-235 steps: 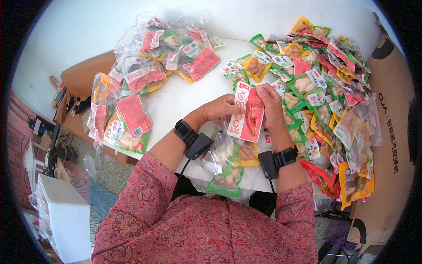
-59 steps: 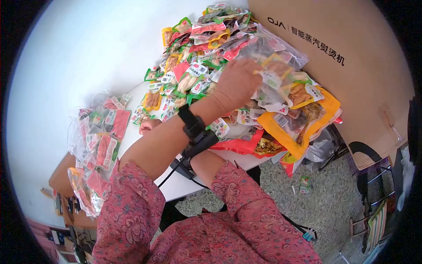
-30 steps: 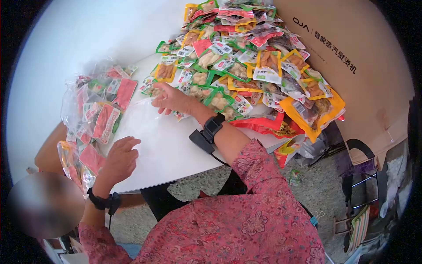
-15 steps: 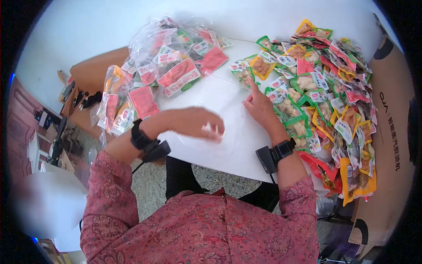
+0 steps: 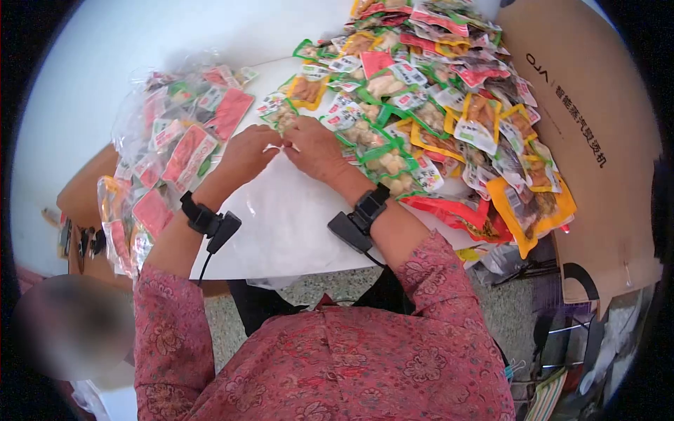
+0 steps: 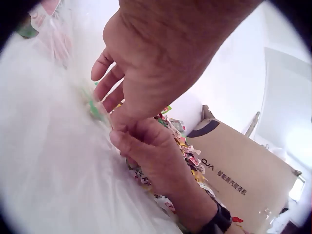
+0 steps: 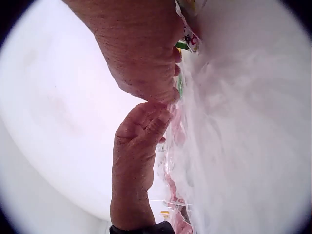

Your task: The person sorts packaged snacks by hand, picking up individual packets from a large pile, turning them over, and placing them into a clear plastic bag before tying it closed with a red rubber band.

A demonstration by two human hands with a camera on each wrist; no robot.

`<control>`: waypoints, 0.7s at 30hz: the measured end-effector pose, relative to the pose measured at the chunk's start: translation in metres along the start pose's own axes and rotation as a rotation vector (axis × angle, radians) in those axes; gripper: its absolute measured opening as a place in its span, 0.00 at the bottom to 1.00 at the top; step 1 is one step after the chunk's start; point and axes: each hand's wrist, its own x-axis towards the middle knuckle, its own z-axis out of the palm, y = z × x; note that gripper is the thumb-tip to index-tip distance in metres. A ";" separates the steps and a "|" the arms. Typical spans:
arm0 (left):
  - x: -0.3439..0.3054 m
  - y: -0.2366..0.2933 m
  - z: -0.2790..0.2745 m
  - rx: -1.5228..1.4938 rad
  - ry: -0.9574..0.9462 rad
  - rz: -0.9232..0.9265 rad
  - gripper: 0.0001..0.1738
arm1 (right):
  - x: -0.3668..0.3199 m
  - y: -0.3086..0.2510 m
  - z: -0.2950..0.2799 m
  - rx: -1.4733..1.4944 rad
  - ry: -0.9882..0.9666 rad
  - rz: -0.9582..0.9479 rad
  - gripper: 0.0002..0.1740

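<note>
My left hand (image 5: pixel 244 156) and right hand (image 5: pixel 314 149) meet over the white table, at the left edge of the loose packets. Between their fingertips they pinch the far edge of a clear plastic bag (image 7: pixel 234 122), which spreads toward my body. Thumbs and index fingers come together in the left wrist view; much of the film is hard to make out against the table. Just beyond the fingers lies a green-edged food packet (image 5: pixel 283 116), partly covered by the right hand. Clear bags filled with red and white packets (image 5: pixel 189 156) lie left of my left hand.
A large heap of vacuum-sealed food packets (image 5: pixel 385 84) covers the right of the table (image 5: pixel 239 256). A yellow-edged packet (image 5: pixel 531 210) and a red packet (image 5: pixel 456 214) lie at its front edge. A tall cardboard box (image 5: pixel 583 175) stands at the right.
Earlier my hands held a red and white packet over a filled bag, now gone from the front. A clear bag has left the right heap. My hands have since come together.
</note>
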 end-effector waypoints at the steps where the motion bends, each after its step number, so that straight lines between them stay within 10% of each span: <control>1: 0.000 0.000 0.000 0.000 -0.033 -0.076 0.07 | 0.001 -0.001 -0.001 -0.012 0.105 -0.104 0.05; 12: -0.009 -0.007 -0.011 -0.046 0.105 0.042 0.04 | -0.002 -0.013 -0.009 0.137 -0.328 0.099 0.12; 21: -0.021 0.012 -0.037 -0.745 -0.387 -0.384 0.07 | -0.001 -0.006 -0.014 0.108 -0.198 -0.052 0.07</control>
